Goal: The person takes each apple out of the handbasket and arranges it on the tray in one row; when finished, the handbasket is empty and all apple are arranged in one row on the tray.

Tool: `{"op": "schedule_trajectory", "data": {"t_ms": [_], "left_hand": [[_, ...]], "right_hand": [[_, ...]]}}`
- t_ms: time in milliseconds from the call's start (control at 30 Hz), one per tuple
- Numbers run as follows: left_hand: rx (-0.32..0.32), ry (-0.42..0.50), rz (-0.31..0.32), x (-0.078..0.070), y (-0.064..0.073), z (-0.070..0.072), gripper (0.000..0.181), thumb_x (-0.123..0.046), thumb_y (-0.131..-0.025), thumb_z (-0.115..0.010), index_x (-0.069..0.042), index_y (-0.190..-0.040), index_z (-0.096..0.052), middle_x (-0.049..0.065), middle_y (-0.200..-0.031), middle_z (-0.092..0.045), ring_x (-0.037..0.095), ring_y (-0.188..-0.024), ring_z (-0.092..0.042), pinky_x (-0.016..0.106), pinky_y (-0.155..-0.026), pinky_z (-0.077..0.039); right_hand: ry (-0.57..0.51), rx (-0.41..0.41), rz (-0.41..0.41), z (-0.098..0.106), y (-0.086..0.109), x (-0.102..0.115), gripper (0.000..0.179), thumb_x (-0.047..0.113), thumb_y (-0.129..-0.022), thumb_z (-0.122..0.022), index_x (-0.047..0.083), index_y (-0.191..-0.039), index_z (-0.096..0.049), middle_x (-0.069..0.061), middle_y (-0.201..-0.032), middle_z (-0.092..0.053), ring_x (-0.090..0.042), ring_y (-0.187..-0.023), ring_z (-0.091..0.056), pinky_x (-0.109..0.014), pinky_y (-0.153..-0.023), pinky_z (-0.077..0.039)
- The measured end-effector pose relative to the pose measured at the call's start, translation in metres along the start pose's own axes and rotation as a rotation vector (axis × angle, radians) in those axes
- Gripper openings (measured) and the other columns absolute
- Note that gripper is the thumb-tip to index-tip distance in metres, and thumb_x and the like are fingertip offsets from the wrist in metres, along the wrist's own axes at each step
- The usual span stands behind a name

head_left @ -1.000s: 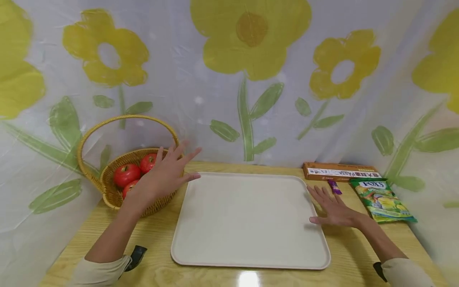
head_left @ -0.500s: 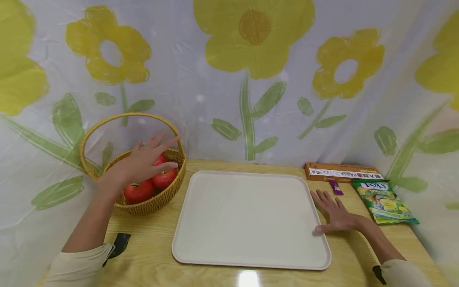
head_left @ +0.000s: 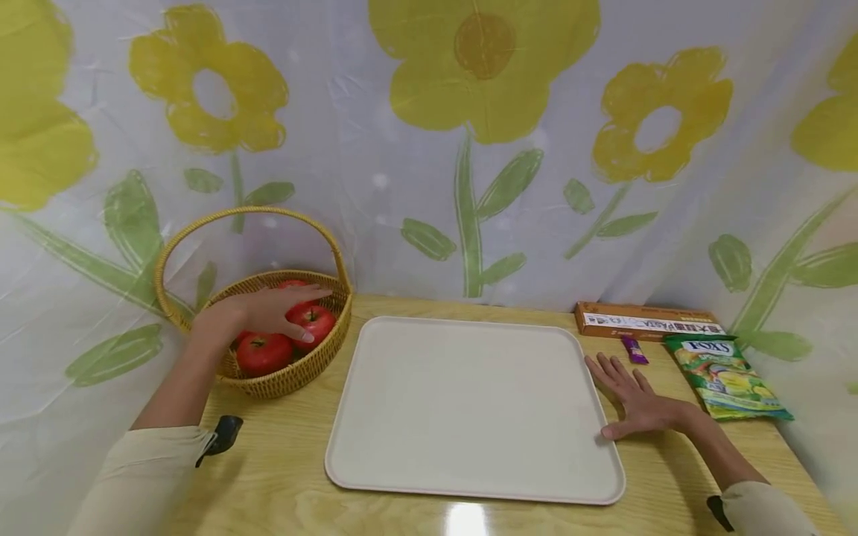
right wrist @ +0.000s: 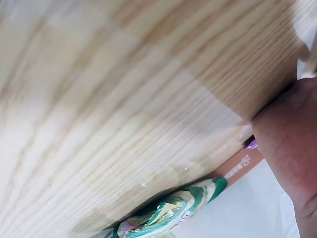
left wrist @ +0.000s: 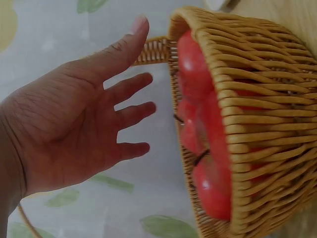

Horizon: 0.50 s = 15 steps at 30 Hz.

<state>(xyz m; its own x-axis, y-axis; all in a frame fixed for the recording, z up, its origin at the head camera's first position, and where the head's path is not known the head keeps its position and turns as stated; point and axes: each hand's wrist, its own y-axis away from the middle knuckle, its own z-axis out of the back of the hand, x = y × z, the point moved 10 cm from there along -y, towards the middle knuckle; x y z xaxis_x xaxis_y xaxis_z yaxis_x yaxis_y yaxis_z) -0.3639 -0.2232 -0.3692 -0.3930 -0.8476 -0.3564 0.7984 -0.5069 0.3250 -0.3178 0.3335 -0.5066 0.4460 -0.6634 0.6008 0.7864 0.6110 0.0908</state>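
Observation:
A wicker basket (head_left: 295, 381) with a tall handle holds several red apples (head_left: 265, 354) at the left. Over it hangs my left hand (head_left: 251, 309), palm down, thumb toward the front apples. The left wrist view shows a gap between these fingers (left wrist: 134, 112) and the apples (left wrist: 213, 129); nothing is in the palm. At the right edge of a white tray (head_left: 469, 409), my right hand (head_left: 637, 402) rests with its fingers spread, thumb at the tray's rim. Only part of that hand (right wrist: 292, 139) shows in the right wrist view, low by the wooden table (right wrist: 124, 99).
Behind the right hand lie a small purple packet (head_left: 634, 350) and a long brown pasta box (head_left: 646, 320). A green snack bag (head_left: 727, 376) is beside them near the right wall. A flowered cloth (head_left: 335, 149) closes off the back of the table.
My left hand has moved left and come down over the basket from above its right side. My right hand has settled slightly lower at the tray's right edge.

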Motion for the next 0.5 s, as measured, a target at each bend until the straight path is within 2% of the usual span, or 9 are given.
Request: {"op": "schedule_trajectory", "data": {"t_ms": [100,233,300,400,500], "left_hand": [[0.050,0.013,0.047,0.011,-0.003,-0.009,0.091,-0.042,-0.097,-0.073,-0.008,-0.166,-0.025,0.026,-0.170,-0.026,0.054,-0.154,-0.026,0.070,-0.120,-0.031],[0.081,0.014,0.078,0.018,-0.008,-0.014,0.090,-0.043,-0.097,-0.072,-0.008,-0.166,-0.026,0.028,-0.168,-0.028,0.055,-0.154,-0.026,0.070,-0.120,-0.032],[0.078,0.000,0.074,0.019,-0.012,-0.014,0.089,-0.042,-0.097,-0.073,-0.007,-0.165,-0.027,0.029,-0.167,-0.030,0.055,-0.153,-0.027,0.070,-0.120,-0.033],[0.066,-0.028,0.073,0.020,-0.018,-0.013,0.088,-0.039,-0.096,-0.074,-0.006,-0.164,-0.029,0.028,-0.165,-0.034,0.053,-0.151,-0.032,0.069,-0.119,-0.035],[0.053,-0.055,0.078,0.020,-0.022,-0.014,0.087,-0.036,-0.095,-0.076,-0.007,-0.164,-0.031,0.027,-0.163,-0.039,0.051,-0.149,-0.037,0.067,-0.118,-0.038]], "right_hand": [[0.041,-0.003,-0.013,-0.002,-0.003,-0.009,0.122,0.048,-0.083,-0.081,0.024,-0.170,0.002,-0.030,-0.172,0.015,-0.013,-0.158,0.035,-0.087,-0.109,0.016],[0.020,0.006,-0.013,-0.003,-0.003,-0.010,0.123,0.046,-0.083,-0.082,0.024,-0.169,0.003,-0.027,-0.172,0.018,-0.016,-0.157,0.036,-0.086,-0.109,0.020],[0.011,0.005,-0.019,-0.001,-0.002,-0.007,0.123,0.046,-0.083,-0.082,0.024,-0.170,0.003,-0.027,-0.173,0.018,-0.019,-0.158,0.036,-0.085,-0.109,0.021],[-0.001,0.003,-0.026,0.002,0.000,0.001,0.123,0.044,-0.083,-0.083,0.021,-0.170,0.002,-0.030,-0.172,0.016,-0.030,-0.159,0.033,-0.085,-0.109,0.021],[-0.011,0.008,-0.035,0.003,0.002,0.009,0.123,0.044,-0.083,-0.083,0.018,-0.170,0.000,-0.034,-0.170,0.014,-0.049,-0.157,0.027,-0.086,-0.107,0.020]]}}
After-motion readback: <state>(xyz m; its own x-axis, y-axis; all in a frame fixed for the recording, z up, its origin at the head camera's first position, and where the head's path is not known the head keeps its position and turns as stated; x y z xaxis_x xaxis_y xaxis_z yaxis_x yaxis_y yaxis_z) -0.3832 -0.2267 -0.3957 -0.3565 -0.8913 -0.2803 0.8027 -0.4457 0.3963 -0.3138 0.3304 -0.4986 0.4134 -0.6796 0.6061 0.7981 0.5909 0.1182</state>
